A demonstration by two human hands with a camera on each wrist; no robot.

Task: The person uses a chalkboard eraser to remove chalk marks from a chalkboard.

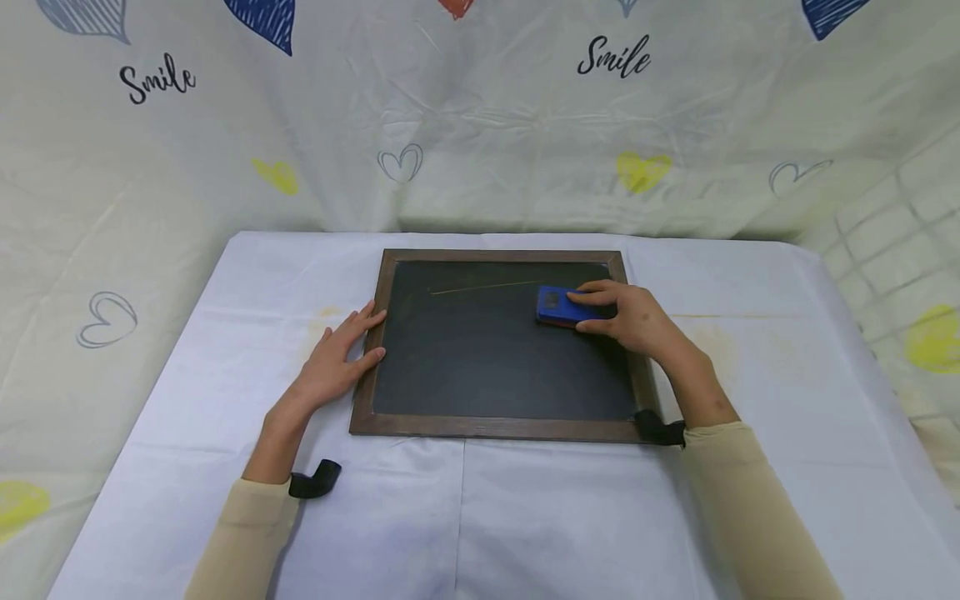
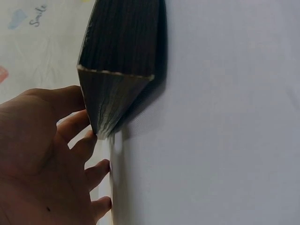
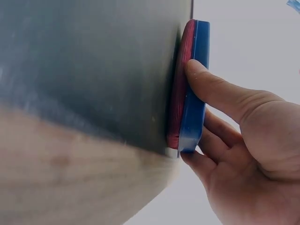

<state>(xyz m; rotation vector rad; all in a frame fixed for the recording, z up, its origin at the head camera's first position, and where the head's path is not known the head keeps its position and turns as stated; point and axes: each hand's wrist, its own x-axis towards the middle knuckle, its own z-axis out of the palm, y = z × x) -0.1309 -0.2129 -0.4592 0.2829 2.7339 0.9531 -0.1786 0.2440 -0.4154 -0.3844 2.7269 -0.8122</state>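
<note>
A chalkboard (image 1: 480, 367) in a brown wooden frame lies on the white-covered table. My right hand (image 1: 633, 321) grips a blue chalkboard eraser (image 1: 558, 307) at the upper right of the board. In the right wrist view the eraser's red felt side (image 3: 180, 93) faces the board, and the thumb presses along its edge. A thin yellowish chalk line (image 1: 487, 287) runs across the upper board, ending near the eraser. On the left, my left hand (image 1: 333, 358) rests with spread fingers at the frame's left edge; the left wrist view shows its fingertips (image 2: 101, 171) touching the side.
White cloth (image 1: 465, 517) covers the table, with faint yellow smudges on both sides of the board. Behind hangs a pale curtain (image 1: 510, 125) printed with hearts and "Smile". Each wrist carries a black camera mount (image 1: 317, 480); the right one overlaps the board's lower right corner.
</note>
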